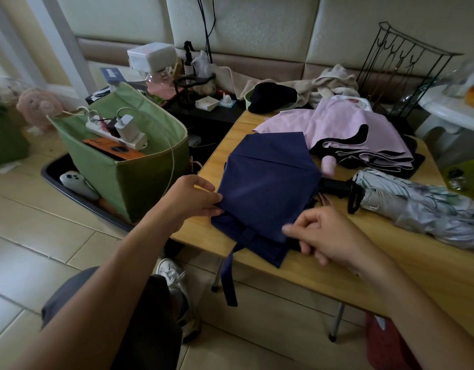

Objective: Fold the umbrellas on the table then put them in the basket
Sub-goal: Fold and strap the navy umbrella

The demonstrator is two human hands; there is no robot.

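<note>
A navy blue umbrella (pixel 267 182) lies collapsed on the wooden table (pixel 337 263), its canopy spread in flat panels and its strap hanging over the near edge. My left hand (pixel 195 198) pinches the canopy's left edge. My right hand (pixel 326 236) pinches the cloth at the lower right. Its black handle (pixel 337 186) points right. A pink umbrella (pixel 345 129) lies behind it, a silver patterned umbrella (pixel 422 206) to the right. The green fabric basket (pixel 129 166) stands on the floor to the left.
The basket holds a power strip (pixel 115 129) with chargers and an orange box. A black hat (pixel 273 97), towels and a wire rack (pixel 401 73) crowd the back. A pink fan (pixel 38 108) stands far left. My shoe is under the table edge.
</note>
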